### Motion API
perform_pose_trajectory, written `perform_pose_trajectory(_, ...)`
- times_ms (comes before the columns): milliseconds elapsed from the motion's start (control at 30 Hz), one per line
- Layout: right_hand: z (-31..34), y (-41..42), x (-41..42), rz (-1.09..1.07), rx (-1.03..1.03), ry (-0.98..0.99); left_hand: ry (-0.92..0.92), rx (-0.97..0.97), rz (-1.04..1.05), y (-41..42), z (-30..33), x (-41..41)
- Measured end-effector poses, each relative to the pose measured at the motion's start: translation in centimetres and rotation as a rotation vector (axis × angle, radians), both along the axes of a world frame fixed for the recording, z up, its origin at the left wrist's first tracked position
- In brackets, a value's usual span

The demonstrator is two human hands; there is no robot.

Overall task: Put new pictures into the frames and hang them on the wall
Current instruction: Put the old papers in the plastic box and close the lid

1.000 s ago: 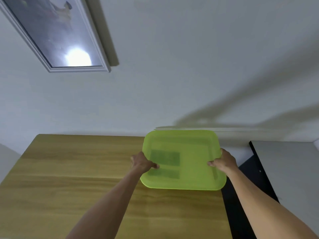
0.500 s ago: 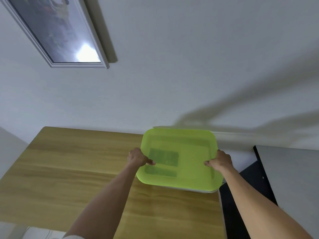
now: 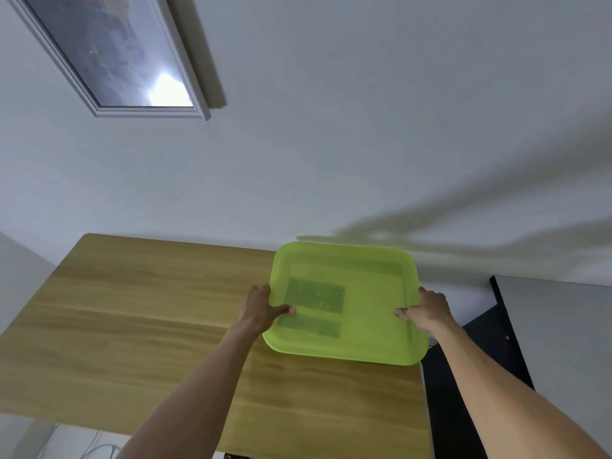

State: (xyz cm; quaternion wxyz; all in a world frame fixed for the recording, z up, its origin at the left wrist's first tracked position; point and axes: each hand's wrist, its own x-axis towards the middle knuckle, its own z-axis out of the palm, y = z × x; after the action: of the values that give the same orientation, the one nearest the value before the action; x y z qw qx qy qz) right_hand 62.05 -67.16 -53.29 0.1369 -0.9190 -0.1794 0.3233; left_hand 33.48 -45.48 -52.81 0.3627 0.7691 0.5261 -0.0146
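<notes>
A translucent lime-green tray (image 3: 371,293) hovers over the far right corner of the wooden table (image 3: 149,313), its underside toward me, with two dark rectangular patches showing through it. My left hand (image 3: 261,306) grips its left edge, thumb on the near face. My right hand (image 3: 427,308) grips the right edge the same way. A white-framed picture (image 3: 112,51) hangs on the grey wall at the upper left, with a bright glare on its glass.
A grey-topped surface with a dark edge (image 3: 556,326) stands to the right of the table, with a dark gap between them. Cables lie on the floor at the lower left (image 3: 96,448). The wall rises straight behind the table.
The view has shifted, so the table and the framed picture sit further right in the frame. The tray stays in both hands over the table's far right corner.
</notes>
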Motion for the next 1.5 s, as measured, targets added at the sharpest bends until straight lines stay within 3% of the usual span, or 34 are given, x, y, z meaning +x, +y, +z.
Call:
perform_pose_trajectory(167, 1.5, -0.3, -2.0, -0.004, -0.023, 0.024, -0.039, 0.039, -0.003, -0.3, -1.1, 0.0)
perform_pose_trajectory(300, 0.4, -1.2, -3.7, -0.047, 0.181, 0.153, 0.042, 0.145, 0.067, -1.7, -1.6, 1.1)
perform_pose_trajectory(600, -2.3, -0.9, -5.1, -0.028, 0.135, -0.199, 0.14, 0.19, 0.029, -1.3, -2.5, 1.8)
perform_pose_trajectory(733, -3.0, -0.7, -4.8, -0.022, 0.108, -0.249, 0.101, 0.216, 0.074, -1.2, -2.8, 2.7)
perform_pose_trajectory(900, -2.8, -0.8, -4.8, -0.022, 0.05, -0.24, 0.169, 0.188, 0.095, -1.9, -2.2, 2.6)
perform_pose_trajectory(967, -2.5, -0.3, -4.7, 0.03, -0.02, -0.329, 0.212, 0.209, 0.1, -2.4, -2.1, 2.6)
perform_pose_trajectory(1067, -2.3, 1.0, -4.4, 0.214, -0.045, -0.479, 0.319, 0.443, -0.09, -1.9, -2.1, 3.1)
perform_pose_trajectory(1200, -3.5, 1.8, -4.4, 0.411, 0.024, -0.484, 0.137, 0.468, -0.417, -1.5, -3.8, 3.8)
perform_pose_trajectory(1500, -4.2, 2.2, -4.5, 0.399, 0.004, -0.529, 0.179, 0.52, -0.403, -1.4, -5.4, 4.0)
